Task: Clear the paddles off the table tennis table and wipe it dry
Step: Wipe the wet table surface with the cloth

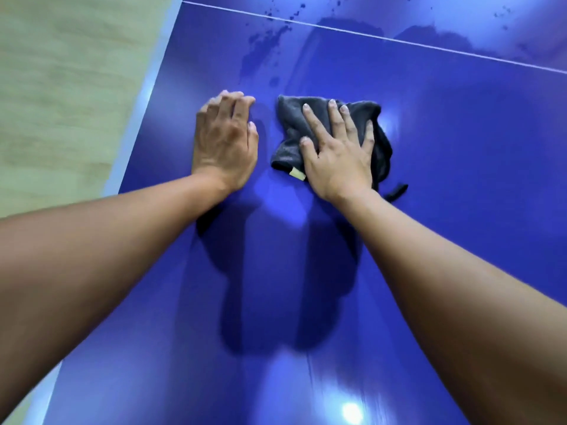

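Observation:
A blue table tennis table [460, 179] fills the view. My right hand [337, 148] presses flat, fingers spread, on a crumpled dark grey cloth [291, 124] lying on the table. Beside it to the left, my left hand [225, 142] rests palm down on the bare surface with its fingers slightly bent, holding nothing. Water droplets and a wet patch [260, 50] lie on the table beyond both hands, near a thin white line [399, 39]. No paddles are in view.
The table's white-lined left edge [144, 102] runs diagonally, with pale wooden floor [61, 87] beyond it. More droplets [503, 13] sit at the far right. Light glare [351, 412] reflects near the bottom.

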Tool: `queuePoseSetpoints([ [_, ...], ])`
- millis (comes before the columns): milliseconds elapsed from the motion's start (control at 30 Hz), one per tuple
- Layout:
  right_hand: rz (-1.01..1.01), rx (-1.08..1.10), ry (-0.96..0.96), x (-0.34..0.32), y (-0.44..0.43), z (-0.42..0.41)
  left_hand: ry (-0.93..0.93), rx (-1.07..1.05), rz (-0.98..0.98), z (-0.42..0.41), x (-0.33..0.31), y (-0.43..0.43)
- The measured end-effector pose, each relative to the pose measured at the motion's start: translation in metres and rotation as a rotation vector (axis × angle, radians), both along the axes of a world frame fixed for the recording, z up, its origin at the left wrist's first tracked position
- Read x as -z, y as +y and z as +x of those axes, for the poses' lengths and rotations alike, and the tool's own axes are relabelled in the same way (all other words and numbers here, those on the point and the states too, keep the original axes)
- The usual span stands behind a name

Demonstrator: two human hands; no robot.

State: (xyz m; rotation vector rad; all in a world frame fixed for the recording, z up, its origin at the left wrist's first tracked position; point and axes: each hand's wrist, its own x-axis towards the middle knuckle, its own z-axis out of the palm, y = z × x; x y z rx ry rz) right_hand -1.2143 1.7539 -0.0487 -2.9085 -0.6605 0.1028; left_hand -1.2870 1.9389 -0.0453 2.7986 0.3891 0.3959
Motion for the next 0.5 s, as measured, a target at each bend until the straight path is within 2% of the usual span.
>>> queuePoseSetpoints([
  [167,0.031,-0.019,-0.028,0.002,-0.026,-0.112,0.082,0.002,0.057,-0.085,-0.002,-0.024],
  [333,0.092,-0.046,-0.058,0.0,-0.057,-0.228,0.169,-0.052,-0.021,-0.179,-0.005,-0.058],
  [500,0.149,-0.052,-0.017,0.001,-0.094,-0.342,0.155,-0.114,-0.088,-0.246,-0.012,-0.094],
])
